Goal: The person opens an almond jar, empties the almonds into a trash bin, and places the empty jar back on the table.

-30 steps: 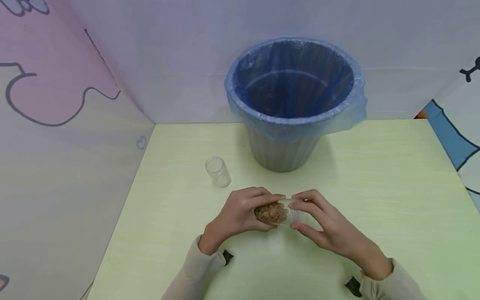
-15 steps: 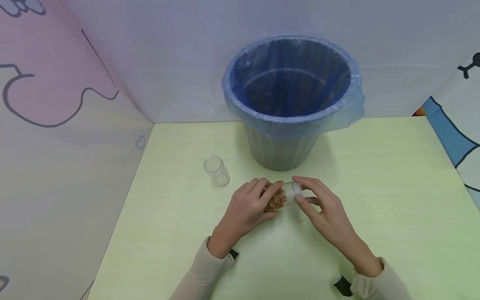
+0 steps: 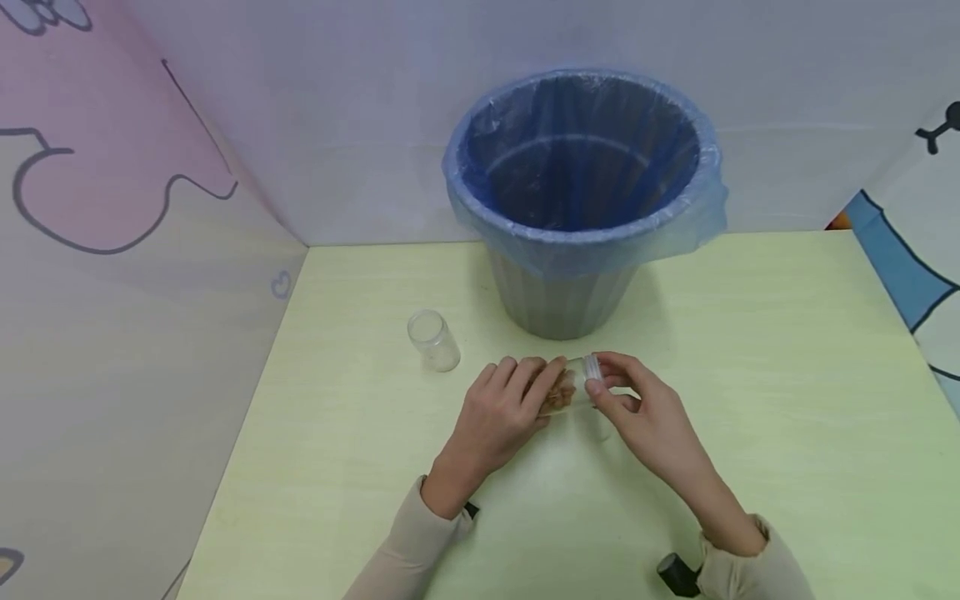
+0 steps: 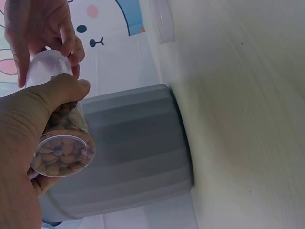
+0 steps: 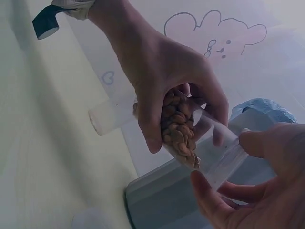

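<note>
A clear plastic jar holding brown nuts lies tilted between the two hands, close in front of the bin. The left hand grips its body, fingers over the top and thumb along the side. In the left wrist view the round base faces the camera, nuts pressed behind it. The right hand pinches the jar's clear, ridged end between thumb and fingers. In the right wrist view, nuts fill the part nearest the left hand, and the other end looks clear of them.
A grey bin with a blue liner stands at the back of the pale table. To its left an empty clear jar stands upright. A clear, low, round-edged piece lies on the table. Printed walls enclose the sides.
Both hands have carried the jar away from the body, towards the bin, and it has tilted. The right fingers have shifted on its ridged end and curled closer round it.
</note>
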Demonstrator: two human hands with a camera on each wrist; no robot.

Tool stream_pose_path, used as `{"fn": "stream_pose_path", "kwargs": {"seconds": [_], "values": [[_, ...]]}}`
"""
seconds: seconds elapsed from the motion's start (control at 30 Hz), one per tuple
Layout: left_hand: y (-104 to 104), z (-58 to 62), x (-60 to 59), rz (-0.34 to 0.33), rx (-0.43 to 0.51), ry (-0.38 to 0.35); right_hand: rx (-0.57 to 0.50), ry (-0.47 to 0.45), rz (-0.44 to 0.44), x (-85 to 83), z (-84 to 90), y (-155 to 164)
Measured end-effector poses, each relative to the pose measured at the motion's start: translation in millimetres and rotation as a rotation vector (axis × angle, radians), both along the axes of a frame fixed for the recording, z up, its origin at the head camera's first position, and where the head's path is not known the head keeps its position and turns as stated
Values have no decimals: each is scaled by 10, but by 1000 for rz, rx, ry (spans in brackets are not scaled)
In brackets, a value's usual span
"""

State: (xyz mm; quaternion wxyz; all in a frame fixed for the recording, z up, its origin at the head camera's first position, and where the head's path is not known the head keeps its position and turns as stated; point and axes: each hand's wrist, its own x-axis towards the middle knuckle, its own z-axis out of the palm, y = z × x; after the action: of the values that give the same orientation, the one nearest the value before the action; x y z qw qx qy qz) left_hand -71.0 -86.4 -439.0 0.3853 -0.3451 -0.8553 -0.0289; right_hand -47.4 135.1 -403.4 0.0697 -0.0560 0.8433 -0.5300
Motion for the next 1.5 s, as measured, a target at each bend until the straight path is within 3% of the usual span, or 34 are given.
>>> {"fn": "stream_pose_path", "kwargs": {"seconds": [0.2,0.57,0.83,0.97,1.17,1.37,1.5], "values": [[-1,-29,-1,-3,4,-36,-34,37,5,1,-22,-9],[-4,21,16,-90,96,-136,-87,347,63,23,-184,25],[-38,-2,41,-174,198,-378,-7,540,173,1,-213,80],[-78,-11,48,-172,198,-398,53,534,174,-10,-204,79],[-109,0,37,-146,155,-350,120,443,158,16,-144,57],[-114,8,33,-119,94,-304,84,414,108,24,-50,50],[-110,4,26,-117,95,-307,71,428,132,24,-16,66]]}}
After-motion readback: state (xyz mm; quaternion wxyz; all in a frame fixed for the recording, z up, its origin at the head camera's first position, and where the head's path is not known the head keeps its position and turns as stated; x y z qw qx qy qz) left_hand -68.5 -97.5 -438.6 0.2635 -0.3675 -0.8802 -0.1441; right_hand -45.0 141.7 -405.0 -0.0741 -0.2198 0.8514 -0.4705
